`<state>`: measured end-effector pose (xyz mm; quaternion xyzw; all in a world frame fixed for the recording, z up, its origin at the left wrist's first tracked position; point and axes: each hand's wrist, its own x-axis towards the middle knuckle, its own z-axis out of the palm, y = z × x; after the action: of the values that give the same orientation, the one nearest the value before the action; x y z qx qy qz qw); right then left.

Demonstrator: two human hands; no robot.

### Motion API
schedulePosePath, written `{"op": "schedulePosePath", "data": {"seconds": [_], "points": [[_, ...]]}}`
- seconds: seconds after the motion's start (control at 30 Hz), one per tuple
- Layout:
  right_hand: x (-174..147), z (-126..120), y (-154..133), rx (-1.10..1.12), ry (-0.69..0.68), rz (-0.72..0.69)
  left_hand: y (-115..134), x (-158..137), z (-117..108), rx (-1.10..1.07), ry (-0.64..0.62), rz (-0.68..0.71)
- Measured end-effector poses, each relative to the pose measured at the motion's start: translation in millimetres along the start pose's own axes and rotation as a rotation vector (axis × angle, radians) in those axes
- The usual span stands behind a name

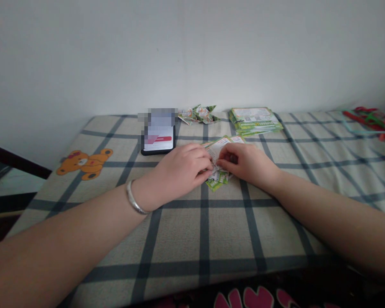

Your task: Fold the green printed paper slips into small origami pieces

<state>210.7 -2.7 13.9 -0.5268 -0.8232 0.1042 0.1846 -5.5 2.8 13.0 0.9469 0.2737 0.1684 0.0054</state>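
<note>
My left hand (182, 171), with a silver bangle at the wrist, lies over the left side of a green-and-white printed leaflet (217, 177), its fingers bent and closed on the paper. From the other side my right hand (248, 164) pinches the same paper between thumb and forefinger. The leaflet looks folded, with strips crossing and points sticking out above and below my fingers. Its middle is partly hidden by my fingertips. Just behind my left hand stands a phone (159, 139) with its screen lit.
Against the wall lie folded paper shapes (199, 114) and a stack of similar leaflets (255, 119). A bear cutout (85, 163) rests at the left on the checked tablecloth (179, 239). Red and green strips (370, 122) are heaped at the far right.
</note>
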Motion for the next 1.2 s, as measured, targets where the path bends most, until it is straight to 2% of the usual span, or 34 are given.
{"op": "schedulePosePath", "data": {"seconds": [0.13, 0.23, 0.3, 0.4, 0.5, 0.77, 0.87, 1.2], "points": [[-3.2, -8.4, 8.6, 0.078, -0.05, -0.143, -1.1, 0.1, 1.4, -0.021, 0.012, -0.01], [-7.6, -15.6, 10.5, -0.002, -0.068, -0.347, -1.8, 0.0, 2.7, -0.034, 0.015, -0.021], [-10.1, -18.8, 10.0, -0.115, -0.034, -0.457, -1.9, 0.1, 3.1, -0.029, 0.008, -0.026], [-11.8, -20.1, 8.7, -0.224, -0.005, -0.59, -2.2, 0.8, 3.9, -0.016, 0.008, -0.026], [-12.2, -18.3, 7.9, -0.216, -0.028, -0.679, -3.7, 1.8, 5.7, -0.01, 0.023, -0.021], [-10.4, -12.0, 5.4, -0.185, 0.045, -0.661, -4.4, 0.9, 8.0, 0.017, 0.1, 0.015], [-9.7, -11.3, 5.3, -0.217, 0.057, -0.647, -1.0, 0.4, 7.1, 0.051, 0.101, 0.072], [-12.0, -14.2, 0.1, -0.249, -0.03, -0.619, 3.0, 5.5, -1.3, 0.138, 0.038, 0.201]]}}
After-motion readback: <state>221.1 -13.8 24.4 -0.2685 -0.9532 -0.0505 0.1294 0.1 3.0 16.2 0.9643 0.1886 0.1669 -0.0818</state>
